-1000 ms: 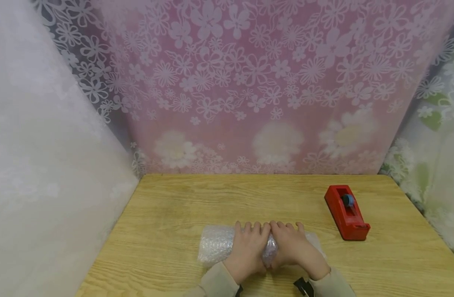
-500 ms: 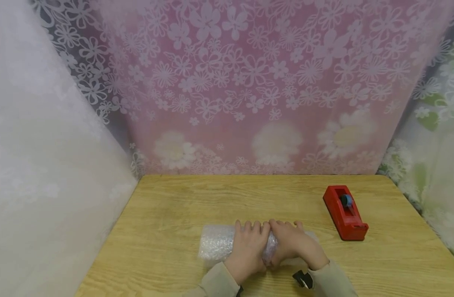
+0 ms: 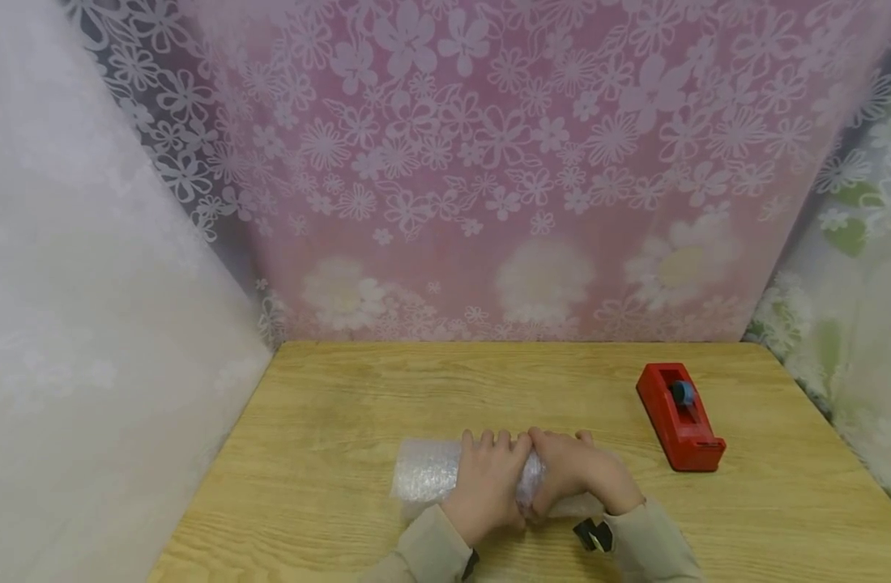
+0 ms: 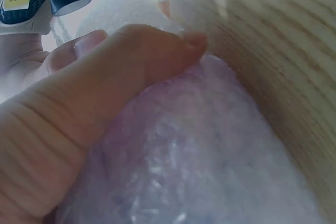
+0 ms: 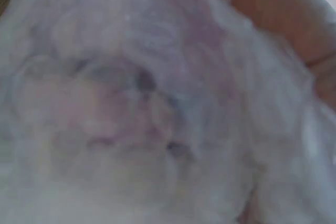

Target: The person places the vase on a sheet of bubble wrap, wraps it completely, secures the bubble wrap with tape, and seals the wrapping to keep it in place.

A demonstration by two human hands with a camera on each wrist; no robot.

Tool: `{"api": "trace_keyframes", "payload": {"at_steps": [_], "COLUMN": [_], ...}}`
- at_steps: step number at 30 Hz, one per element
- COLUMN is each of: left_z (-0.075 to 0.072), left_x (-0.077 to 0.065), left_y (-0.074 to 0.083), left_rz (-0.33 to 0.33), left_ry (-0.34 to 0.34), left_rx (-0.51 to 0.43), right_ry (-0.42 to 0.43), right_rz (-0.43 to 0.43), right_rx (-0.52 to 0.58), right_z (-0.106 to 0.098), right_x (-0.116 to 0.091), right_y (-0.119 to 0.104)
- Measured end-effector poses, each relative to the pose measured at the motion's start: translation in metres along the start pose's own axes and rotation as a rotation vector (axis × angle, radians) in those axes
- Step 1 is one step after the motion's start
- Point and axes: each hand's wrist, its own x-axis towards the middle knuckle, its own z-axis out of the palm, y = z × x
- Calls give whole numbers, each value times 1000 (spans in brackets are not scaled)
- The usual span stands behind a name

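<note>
A roll of clear bubble wrap lies sideways near the table's front, with a faint purple tint at its middle. My left hand grips the roll from above, its fingers over the far side. Right beside it, almost touching, my right hand holds the roll's right part. In the left wrist view the left thumb presses along the wrap. Through the wrap in the right wrist view, blurred pinkish and dark patches show; what is inside cannot be made out. The right hand largely covers the right end.
A red tape dispenser with a small blue-edged roll stands to the right on the wood-grain table. Behind the table hangs a pink flowered curtain. A pale curtain hangs on the left.
My right hand has turned slightly over the roll, and its fingers look more bent. Less wrap shows beyond it on the right, and some shows below its wrist. The left hand stays in place.
</note>
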Motion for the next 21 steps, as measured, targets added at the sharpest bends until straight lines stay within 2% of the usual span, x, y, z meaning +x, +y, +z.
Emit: {"api": "trace_keyframes", "payload": {"at_steps": [7, 11, 16, 21], "left_z": [-1, 0, 0, -4], "left_x": [3, 4, 7, 10], "left_y": [1, 1, -1, -1], "left_rz": [-9, -12, -23, -27], "left_ry": [-11, -11, -63, -95], "left_rx": [-18, -20, -42, -39], "right_ry": [47, 123, 231, 295], "right_rz": [50, 64, 73, 88], "right_rx": [-7, -82, -208, -236], "right_z": [0, 6, 16, 25], "right_x": [-9, -14, -18, -22], "right_y": [-4, -8, -11, -14]}}
